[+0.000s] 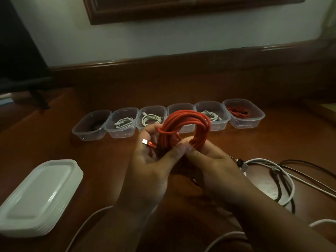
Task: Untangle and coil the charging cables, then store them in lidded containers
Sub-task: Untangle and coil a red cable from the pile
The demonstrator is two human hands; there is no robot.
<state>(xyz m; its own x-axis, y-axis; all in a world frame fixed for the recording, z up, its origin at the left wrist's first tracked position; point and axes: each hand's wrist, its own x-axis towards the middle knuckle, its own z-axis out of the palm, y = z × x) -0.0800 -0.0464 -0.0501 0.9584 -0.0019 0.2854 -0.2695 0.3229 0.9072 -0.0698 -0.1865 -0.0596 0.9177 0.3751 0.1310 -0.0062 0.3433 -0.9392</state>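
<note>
I hold a coiled red cable (187, 122) upright above the wooden table (272, 139). My left hand (151, 164) grips the coil's left side, and the cable's silver plug (145, 142) sticks out past its fingers. My right hand (211, 164) pinches the coil's right side. Behind the coil stands a row of several clear open containers (91, 125). One at the left holds a dark cable, three hold white cables (124, 122), and the far right one (243, 113) holds a red cable. The container (180, 108) right behind the coil is partly hidden.
A stack of white lids (40, 195) lies at the near left. Tangled white and black cables (272, 179) sprawl at the right. More white cable (85, 226) runs along the near edge. A wall and wooden trim rise behind the table.
</note>
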